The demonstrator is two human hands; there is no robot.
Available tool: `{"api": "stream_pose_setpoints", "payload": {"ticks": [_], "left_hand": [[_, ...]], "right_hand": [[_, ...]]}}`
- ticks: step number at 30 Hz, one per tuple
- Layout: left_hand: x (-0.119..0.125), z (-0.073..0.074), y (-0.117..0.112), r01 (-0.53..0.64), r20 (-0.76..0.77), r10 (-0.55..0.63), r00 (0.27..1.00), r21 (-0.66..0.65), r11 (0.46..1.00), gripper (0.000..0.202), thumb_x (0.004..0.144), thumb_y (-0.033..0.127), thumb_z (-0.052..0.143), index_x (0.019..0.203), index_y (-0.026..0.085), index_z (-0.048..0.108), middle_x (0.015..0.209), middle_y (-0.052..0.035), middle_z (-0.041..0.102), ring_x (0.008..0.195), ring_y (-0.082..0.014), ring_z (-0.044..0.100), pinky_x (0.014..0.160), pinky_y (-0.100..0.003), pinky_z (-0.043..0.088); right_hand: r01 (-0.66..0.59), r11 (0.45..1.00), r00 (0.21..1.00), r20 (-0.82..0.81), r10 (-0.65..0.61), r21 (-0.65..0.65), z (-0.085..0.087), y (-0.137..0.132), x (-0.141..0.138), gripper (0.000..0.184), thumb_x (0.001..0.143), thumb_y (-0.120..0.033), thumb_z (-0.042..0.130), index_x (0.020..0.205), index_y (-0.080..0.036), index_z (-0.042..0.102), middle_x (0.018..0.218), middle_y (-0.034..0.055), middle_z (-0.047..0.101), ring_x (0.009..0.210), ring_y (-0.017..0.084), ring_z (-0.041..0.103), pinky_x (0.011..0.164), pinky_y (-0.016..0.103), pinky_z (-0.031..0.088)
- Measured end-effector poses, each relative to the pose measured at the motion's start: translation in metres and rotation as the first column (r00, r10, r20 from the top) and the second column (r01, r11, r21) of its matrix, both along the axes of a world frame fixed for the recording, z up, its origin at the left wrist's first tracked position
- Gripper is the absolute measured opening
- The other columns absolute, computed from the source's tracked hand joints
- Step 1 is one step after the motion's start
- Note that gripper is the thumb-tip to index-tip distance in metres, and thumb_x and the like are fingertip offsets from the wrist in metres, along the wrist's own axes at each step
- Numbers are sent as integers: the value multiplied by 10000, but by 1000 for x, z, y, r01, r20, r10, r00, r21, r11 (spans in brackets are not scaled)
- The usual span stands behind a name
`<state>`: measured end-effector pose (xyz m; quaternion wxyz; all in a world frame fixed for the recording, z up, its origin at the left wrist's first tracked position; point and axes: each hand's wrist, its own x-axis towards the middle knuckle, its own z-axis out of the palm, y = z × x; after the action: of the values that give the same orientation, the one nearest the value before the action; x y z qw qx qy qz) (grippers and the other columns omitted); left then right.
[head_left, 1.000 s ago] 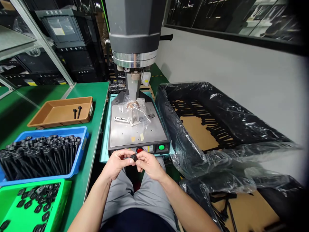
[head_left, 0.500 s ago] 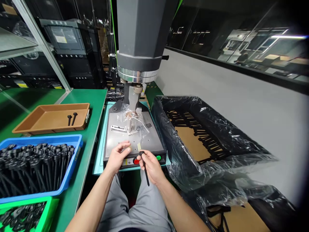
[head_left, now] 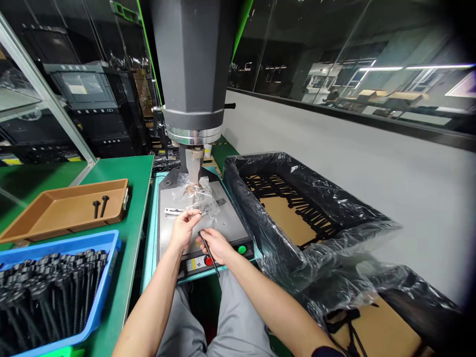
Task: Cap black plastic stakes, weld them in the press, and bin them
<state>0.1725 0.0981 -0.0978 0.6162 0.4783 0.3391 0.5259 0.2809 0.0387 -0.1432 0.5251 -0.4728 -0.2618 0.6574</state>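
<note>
My right hand (head_left: 215,245) grips a thin black rod-shaped part (head_left: 211,258) near its upper end; the rod slants down over the front edge of the machine base (head_left: 223,234). My left hand (head_left: 185,227) is closed in a pinch at the fixture under the press, beside the crumpled clear plastic film (head_left: 208,197). What its fingertips hold, if anything, is too small to make out. Above both hands stands the machine's metal horn (head_left: 194,166), its tip among the film. A silvery slotted bar (head_left: 173,211) lies on the plate left of the fixture.
To the left, a brown tray (head_left: 67,225) holds two black parts, and a blue bin (head_left: 111,255) is full of ribbed black ones. Right of the machine stands a plastic-lined box (head_left: 357,218) with rows of black parts on cardboard. Red (head_left: 208,260) and green (head_left: 242,249) buttons face me.
My left hand has moved forward to the fixture, its fingers now pinched together. My right hand has come slightly forward with the black rod. The head view has shifted.
</note>
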Motion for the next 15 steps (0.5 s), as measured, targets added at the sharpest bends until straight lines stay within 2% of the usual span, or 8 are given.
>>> {"api": "stream_pose_setpoints", "payload": {"ticks": [3,5,6,8,11,13,15], "left_hand": [[-2,8,-2,-9,44,12,999,-75,997,299,631,327,790,863,173,682,809,-21,646,705,-133,589,674,-273,474],[-5,13,-3,-11,67,18,998,-101,995,293,635,324,786,859,169,677,754,-7,627,615,-105,555,597,-244,455],[-6,15,-2,-22,79,30,996,-101,995,283,632,313,788,845,166,676,748,-5,625,606,-98,550,584,-234,448],[-10,18,0,-63,91,71,993,-85,994,266,619,284,795,825,160,680,784,-12,632,646,-96,563,597,-220,448],[-15,19,3,-132,67,137,988,-78,988,271,603,268,803,823,158,689,842,-19,634,692,-93,571,618,-211,454],[-16,20,5,-134,68,141,988,-96,986,283,594,265,805,831,160,690,844,-17,631,694,-92,572,614,-210,456],[-15,20,5,-117,95,130,987,-129,985,301,578,255,811,836,160,688,830,-17,628,704,-98,583,612,-209,458]], "right_hand": [[-18,998,998,-62,22,55,0,21,-15,274,750,-403,661,884,-188,557,674,-9,609,457,80,486,400,183,328],[6,992,999,-45,0,128,1,38,-18,272,741,-413,653,863,-185,566,667,-20,591,447,74,463,392,186,311],[49,985,999,-3,-49,167,2,46,-17,268,740,-412,646,859,-184,572,663,-24,582,445,73,453,389,188,306],[199,949,969,95,-228,244,7,61,-9,269,748,-398,625,906,-185,578,660,-30,575,460,80,454,401,193,324],[404,836,862,152,-484,372,15,75,13,319,761,-366,607,1025,-194,557,760,-2,628,580,116,543,504,219,430],[421,784,817,184,-546,456,21,80,25,325,754,-351,625,1032,-195,558,870,34,660,723,155,606,621,261,490],[354,770,793,267,-548,530,26,82,33,295,748,-339,641,996,-190,580,926,60,670,834,192,626,731,311,507]]}}
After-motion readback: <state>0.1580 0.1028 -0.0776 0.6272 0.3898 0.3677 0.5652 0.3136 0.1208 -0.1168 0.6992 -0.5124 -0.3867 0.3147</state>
